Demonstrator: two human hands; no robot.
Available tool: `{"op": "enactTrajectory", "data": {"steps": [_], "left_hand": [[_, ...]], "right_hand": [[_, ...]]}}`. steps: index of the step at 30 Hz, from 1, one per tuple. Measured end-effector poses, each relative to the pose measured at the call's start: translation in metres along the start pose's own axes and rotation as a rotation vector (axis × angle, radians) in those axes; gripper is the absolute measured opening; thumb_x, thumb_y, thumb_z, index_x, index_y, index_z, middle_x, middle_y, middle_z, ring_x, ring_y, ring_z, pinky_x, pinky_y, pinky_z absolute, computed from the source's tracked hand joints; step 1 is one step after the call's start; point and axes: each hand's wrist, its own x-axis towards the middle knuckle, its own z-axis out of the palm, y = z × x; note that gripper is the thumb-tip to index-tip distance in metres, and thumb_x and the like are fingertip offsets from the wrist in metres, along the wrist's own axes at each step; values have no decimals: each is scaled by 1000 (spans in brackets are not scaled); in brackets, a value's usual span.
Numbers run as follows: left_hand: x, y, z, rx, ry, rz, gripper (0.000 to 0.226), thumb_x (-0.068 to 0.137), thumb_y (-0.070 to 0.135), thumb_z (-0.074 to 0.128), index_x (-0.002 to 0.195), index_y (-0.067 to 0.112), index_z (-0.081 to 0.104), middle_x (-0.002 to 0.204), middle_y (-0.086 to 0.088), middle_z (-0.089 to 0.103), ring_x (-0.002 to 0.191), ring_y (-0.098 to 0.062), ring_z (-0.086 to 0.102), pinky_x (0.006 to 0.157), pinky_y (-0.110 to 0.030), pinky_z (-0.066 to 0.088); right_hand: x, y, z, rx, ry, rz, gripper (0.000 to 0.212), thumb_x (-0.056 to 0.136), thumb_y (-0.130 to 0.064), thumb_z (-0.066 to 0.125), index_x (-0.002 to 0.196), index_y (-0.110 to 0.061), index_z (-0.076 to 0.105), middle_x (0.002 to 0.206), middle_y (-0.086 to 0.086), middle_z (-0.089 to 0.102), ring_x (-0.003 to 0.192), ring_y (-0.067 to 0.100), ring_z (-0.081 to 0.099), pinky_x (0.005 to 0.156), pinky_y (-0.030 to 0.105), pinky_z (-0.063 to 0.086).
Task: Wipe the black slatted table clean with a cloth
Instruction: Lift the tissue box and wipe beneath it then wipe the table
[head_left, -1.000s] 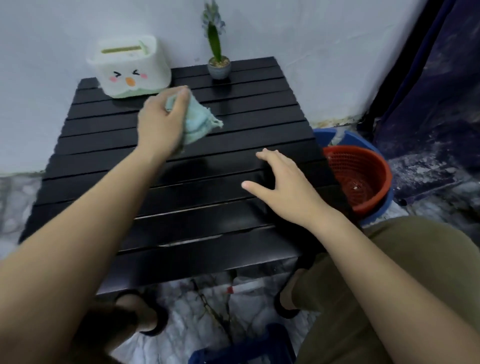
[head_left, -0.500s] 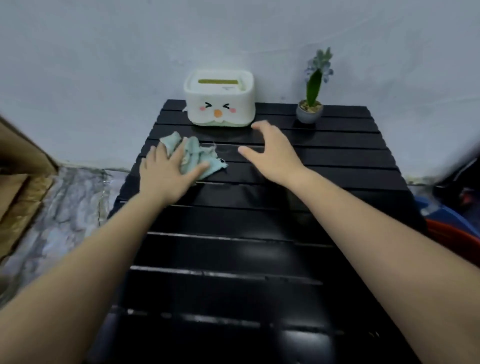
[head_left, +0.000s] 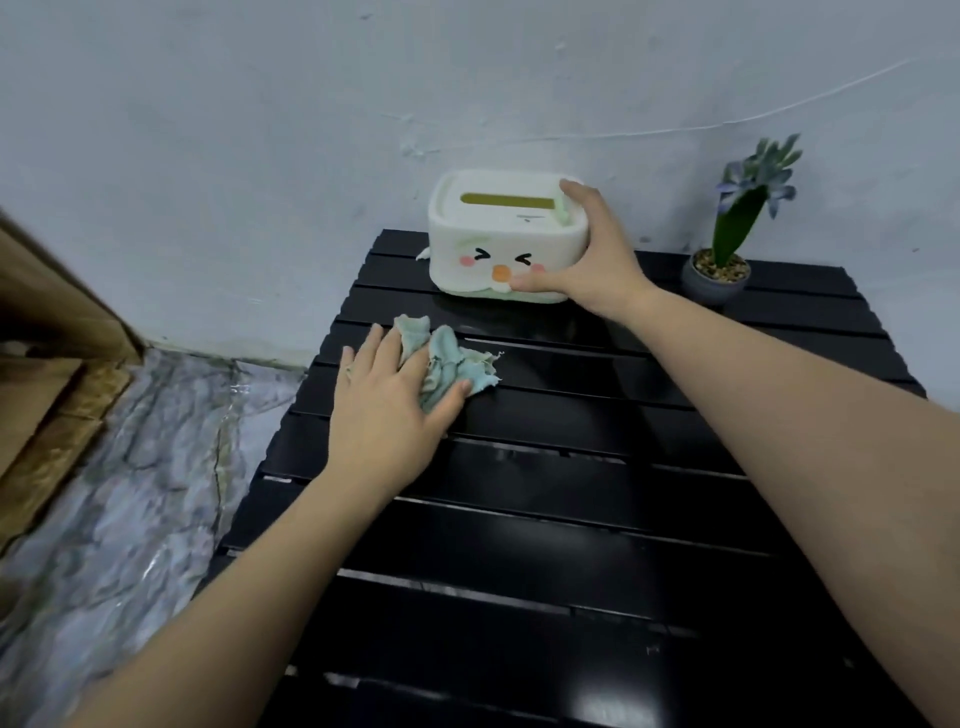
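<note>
1. The cloth (head_left: 447, 366) is judged soft and light; it lies crumpled on the worktop (head_left: 571, 519), pressed under the flat fingers of the left hand (head_left: 387, 415).
2. The tissue box (head_left: 498, 236) is gripped at its right end by the right hand (head_left: 592, 254).
3. The worktop's near edge is cut off, and the slats beneath the box are hidden.

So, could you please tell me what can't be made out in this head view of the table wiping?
- Table: the near edge and right corner are cut off by the frame; its legs are out of sight.
- Cloth: partly covered by the left hand.
- Tissue box: its right end is hidden behind the right hand; whether it is lifted can't be told.
- Potted plant: the flower tips are blurred.
</note>
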Motion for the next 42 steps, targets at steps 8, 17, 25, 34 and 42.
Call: {"op": "enactTrajectory", "data": {"steps": [8,17,25,34,42], "left_hand": [[13,-3,0,-48,107,40,34,94,41,56,97,8,65,101,-8,60,85,-30,52,74,-45,47],[117,-39,-17,-279,203,-194,41,93,50,53,104,12,63,96,-17,54,99,-40,56,86,-46,47],[166,-49,34,95,-143,-217,68,97,64,40,155,31,31,156,-17,35,141,-39,33,116,-46,27],[137,23,38,-190,-201,335,46,102,42,50,145,25,52,140,-7,57,119,-29,51,102,-35,35],[85,47,16,-647,-176,300,30,101,27,58,130,18,65,109,16,66,100,10,57,95,-15,43]], "right_hand": [[-9,1,-6,123,115,-78,107,46,-41,99,140,-32,49,136,-13,54,123,10,55,105,30,49],[-6,-29,-44,184,238,-192,100,48,-46,98,135,-30,52,133,-11,57,123,12,58,98,34,54],[-5,-32,-49,220,206,-247,98,50,-42,99,135,-25,52,135,-6,57,124,11,57,99,33,53],[-10,-35,-55,237,195,-295,95,56,-33,98,136,-15,51,135,1,57,123,8,57,97,23,52],[-15,-48,-67,244,226,-313,92,54,-36,98,132,-15,53,133,1,59,121,10,59,94,22,52]]}}
